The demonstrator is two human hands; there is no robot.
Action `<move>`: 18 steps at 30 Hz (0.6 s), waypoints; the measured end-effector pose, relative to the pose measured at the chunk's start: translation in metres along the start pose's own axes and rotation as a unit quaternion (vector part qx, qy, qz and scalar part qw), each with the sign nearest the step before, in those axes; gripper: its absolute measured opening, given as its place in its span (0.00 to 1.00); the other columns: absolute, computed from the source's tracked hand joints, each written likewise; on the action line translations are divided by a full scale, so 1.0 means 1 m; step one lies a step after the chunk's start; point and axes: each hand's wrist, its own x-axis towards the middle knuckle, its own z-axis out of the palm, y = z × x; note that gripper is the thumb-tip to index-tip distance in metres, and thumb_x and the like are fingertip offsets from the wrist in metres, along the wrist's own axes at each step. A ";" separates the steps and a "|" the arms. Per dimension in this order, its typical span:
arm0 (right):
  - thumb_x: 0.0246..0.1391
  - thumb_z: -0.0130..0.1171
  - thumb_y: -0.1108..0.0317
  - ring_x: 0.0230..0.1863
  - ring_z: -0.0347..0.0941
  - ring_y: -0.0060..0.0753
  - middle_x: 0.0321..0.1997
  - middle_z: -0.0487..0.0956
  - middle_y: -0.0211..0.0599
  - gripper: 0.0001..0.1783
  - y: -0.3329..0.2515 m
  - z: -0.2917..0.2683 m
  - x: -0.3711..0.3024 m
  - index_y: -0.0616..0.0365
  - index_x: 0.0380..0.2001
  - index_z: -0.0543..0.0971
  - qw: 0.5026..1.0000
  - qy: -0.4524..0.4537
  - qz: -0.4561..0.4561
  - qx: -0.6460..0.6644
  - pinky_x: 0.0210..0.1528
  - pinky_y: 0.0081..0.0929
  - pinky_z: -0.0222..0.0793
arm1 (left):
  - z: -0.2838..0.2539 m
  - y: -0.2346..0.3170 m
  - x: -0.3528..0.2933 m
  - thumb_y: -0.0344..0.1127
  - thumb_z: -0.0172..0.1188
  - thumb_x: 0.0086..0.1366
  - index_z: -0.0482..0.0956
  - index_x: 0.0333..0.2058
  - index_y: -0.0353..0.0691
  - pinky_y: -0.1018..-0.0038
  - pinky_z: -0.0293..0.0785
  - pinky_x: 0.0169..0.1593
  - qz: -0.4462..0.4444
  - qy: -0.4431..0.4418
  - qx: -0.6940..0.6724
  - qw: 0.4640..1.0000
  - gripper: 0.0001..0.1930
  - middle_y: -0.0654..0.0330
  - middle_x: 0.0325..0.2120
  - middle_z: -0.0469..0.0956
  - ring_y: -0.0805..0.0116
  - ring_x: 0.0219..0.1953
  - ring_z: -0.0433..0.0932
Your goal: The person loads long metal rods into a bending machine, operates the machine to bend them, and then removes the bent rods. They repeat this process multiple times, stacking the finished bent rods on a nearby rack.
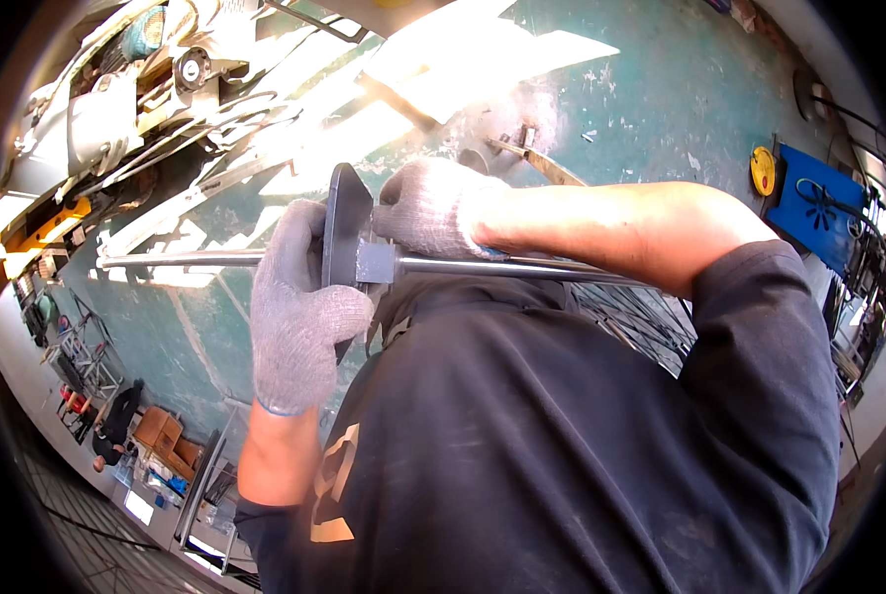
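Note:
A long shiny metal rod [507, 268] runs crosswise in front of my body. It appears to pass through a dark flat plate [342, 228] with rounded corners, which stands on edge across it. A grey square collar [375, 263] sits against the plate's right face, around the rod. My left hand [299, 317], in a pale knitted glove, is closed round the plate from its left side, the thumb lying over the near edge by the collar. Just above the collar, my gloved right hand [433, 206] is closed beside the plate's right face; its fingertips and anything in them are hidden.
Behind the rod, a hammer-like tool with a wooden handle [552, 166] is on the worn green floor [651, 109]. Machinery with a grey motor [92, 139] stands at the far left. A blue panel [809, 208] is at right. Another person [118, 426] is at the lower left.

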 end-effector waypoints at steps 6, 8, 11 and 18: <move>0.59 0.61 0.54 0.45 0.86 0.45 0.41 0.88 0.49 0.20 0.000 0.007 -0.006 0.56 0.44 0.90 0.998 0.052 -0.001 0.024 0.52 0.40 0.78 | 0.003 0.001 -0.001 0.33 0.57 0.43 0.73 0.57 0.27 0.75 0.77 0.49 -0.008 0.007 -0.001 1.000 0.37 0.54 0.42 0.80 0.67 0.42 0.81; 0.59 0.61 0.54 0.45 0.86 0.46 0.41 0.88 0.48 0.20 0.000 0.007 -0.007 0.56 0.44 0.90 0.998 0.054 -0.006 0.024 0.52 0.41 0.78 | 0.003 0.000 -0.001 0.32 0.57 0.43 0.73 0.57 0.26 0.75 0.78 0.49 -0.006 0.006 -0.011 1.000 0.37 0.54 0.42 0.80 0.67 0.42 0.81; 0.59 0.62 0.54 0.43 0.85 0.46 0.39 0.88 0.48 0.19 0.002 0.008 -0.008 0.57 0.42 0.89 0.998 0.057 -0.015 0.031 0.50 0.40 0.78 | 0.001 -0.001 0.000 0.32 0.57 0.43 0.73 0.57 0.27 0.74 0.79 0.50 -0.006 -0.004 -0.012 1.000 0.37 0.53 0.43 0.80 0.67 0.41 0.81; 0.56 0.68 0.47 0.32 0.80 0.34 0.28 0.84 0.45 0.23 0.029 0.023 0.007 0.59 0.33 0.89 0.984 0.060 -0.082 0.147 0.41 0.35 0.76 | 0.003 -0.001 -0.002 0.31 0.57 0.44 0.73 0.57 0.27 0.73 0.79 0.48 0.008 0.010 -0.020 1.000 0.37 0.53 0.43 0.80 0.66 0.40 0.81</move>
